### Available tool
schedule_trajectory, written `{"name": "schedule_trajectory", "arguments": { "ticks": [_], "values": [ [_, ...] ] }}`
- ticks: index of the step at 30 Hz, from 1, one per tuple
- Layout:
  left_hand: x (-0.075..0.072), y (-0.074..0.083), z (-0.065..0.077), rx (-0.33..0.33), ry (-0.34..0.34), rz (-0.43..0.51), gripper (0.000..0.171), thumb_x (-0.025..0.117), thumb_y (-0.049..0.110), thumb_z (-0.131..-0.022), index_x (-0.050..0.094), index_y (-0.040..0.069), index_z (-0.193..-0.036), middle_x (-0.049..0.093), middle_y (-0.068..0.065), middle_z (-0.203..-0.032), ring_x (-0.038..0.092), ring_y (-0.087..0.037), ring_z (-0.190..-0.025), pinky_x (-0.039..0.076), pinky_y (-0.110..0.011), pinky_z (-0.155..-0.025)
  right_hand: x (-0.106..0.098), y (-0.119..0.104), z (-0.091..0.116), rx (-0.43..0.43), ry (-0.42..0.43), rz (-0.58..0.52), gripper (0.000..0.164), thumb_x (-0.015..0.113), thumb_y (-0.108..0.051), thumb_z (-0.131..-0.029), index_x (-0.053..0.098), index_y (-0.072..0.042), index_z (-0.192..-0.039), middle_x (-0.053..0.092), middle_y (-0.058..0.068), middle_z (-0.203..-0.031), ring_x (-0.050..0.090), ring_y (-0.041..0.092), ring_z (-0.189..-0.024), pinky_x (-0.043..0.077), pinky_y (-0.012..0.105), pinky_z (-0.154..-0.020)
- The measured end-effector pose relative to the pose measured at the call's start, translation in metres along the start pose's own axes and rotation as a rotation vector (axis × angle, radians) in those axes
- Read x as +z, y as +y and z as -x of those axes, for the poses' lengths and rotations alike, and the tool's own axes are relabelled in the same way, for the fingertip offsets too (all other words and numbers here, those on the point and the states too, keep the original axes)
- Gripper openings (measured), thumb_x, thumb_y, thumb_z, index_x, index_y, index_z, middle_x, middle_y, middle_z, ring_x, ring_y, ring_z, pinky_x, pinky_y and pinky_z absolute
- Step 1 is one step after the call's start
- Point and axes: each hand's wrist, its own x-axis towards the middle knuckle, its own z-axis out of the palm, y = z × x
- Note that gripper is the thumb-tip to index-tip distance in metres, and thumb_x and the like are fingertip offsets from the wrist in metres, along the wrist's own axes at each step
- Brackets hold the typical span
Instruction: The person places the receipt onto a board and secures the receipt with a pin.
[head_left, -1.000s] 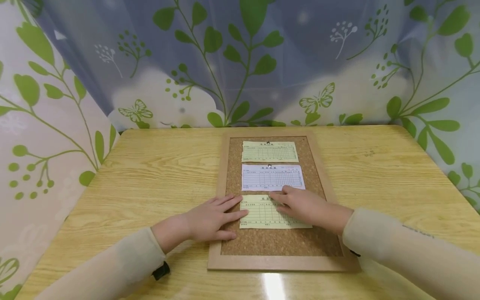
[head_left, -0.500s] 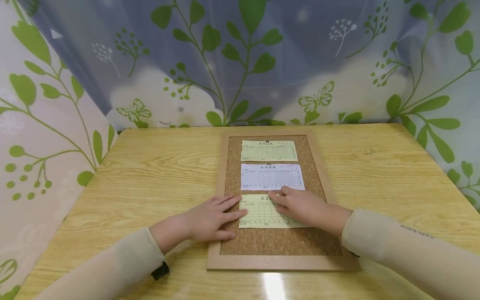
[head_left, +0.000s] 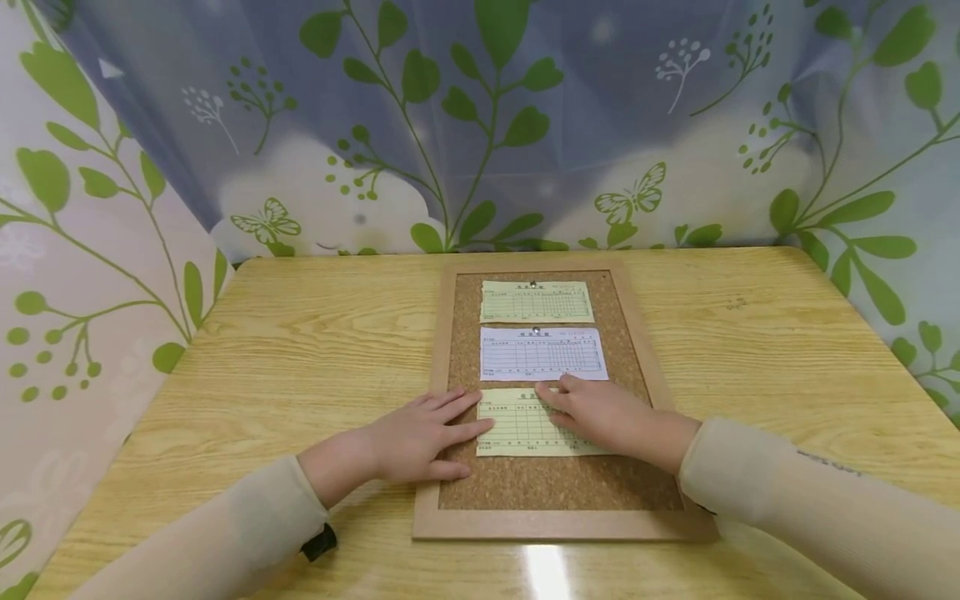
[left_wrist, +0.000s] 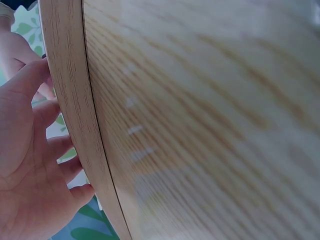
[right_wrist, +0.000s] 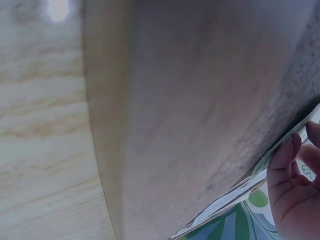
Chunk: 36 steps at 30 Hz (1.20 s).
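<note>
My left hand lies with fingers spread across the left frame of the corkboard, its fingertips on the left edge of the lowest yellow receipt slip. In the left wrist view its palm and fingers show beside the wooden frame. My right hand reaches over the same slip from the right, its bent fingers at the slip's top middle. The right wrist view shows those fingers curled close over the paper; whatever lies under their tips is hidden. Above are a white slip and another yellow slip, each with a pin at its top.
The framed corkboard lies flat on a wood-grain table. Behind it hangs a curtain printed with leaves and butterflies. A small dark dot shows at the board's top right corner.
Both hands stay at the lowest slip with almost no movement. The whole head view shifts slightly; the slips and board keep their places.
</note>
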Motion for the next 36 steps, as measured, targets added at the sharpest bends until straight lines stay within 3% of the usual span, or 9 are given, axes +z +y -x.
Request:
{"name": "schedule_trajectory", "arguments": {
  "ticks": [13,22,27,36],
  "values": [
    [0.0009,-0.0004,-0.0003,-0.003,0.003,-0.002,0.062,0.041,0.053,-0.095,0.028,0.025,-0.148,0.010,-0.010,-0.155,0.009,-0.030,-0.141,0.016,-0.050,-0.109,0.0041,0.0002,-0.0001,-0.016,0.019,0.045,0.042,0.061,-0.017,-0.091,0.055,-0.002,-0.129,0.061,0.016,-0.103,0.062,0.024,-0.072,0.051,0.035,-0.057],
    [0.0001,-0.0008,0.0004,0.005,0.001,-0.006,0.062,0.041,0.053,-0.095,0.027,0.026,-0.148,0.009,-0.010,-0.155,0.008,-0.030,-0.141,0.016,-0.050,-0.109,-0.0027,0.0022,0.0021,-0.010,-0.003,-0.062,0.043,0.063,-0.015,-0.089,0.055,-0.002,-0.130,0.058,0.009,-0.092,0.049,0.010,-0.062,0.043,0.026,-0.054],
    [0.0003,-0.0007,0.0003,-0.006,-0.007,-0.006,0.063,0.041,0.054,-0.095,0.026,0.027,-0.149,0.007,-0.009,-0.156,0.006,-0.028,-0.141,0.015,-0.049,-0.110,-0.0045,0.0020,0.0043,-0.065,0.019,-0.038,0.040,0.065,-0.013,-0.088,0.058,-0.002,-0.127,0.056,0.006,-0.085,0.043,0.007,-0.059,0.040,0.023,-0.051],
    [-0.0012,0.0003,0.0006,-0.011,-0.013,0.009,0.063,0.041,0.054,-0.094,0.025,0.027,-0.149,0.006,-0.008,-0.156,0.005,-0.028,-0.141,0.015,-0.051,-0.109,-0.0049,0.0004,0.0032,-0.031,-0.024,-0.035,0.043,0.063,-0.015,-0.090,0.055,-0.004,-0.130,0.055,0.005,-0.086,0.044,0.008,-0.059,0.041,0.024,-0.052]
  ]
}}
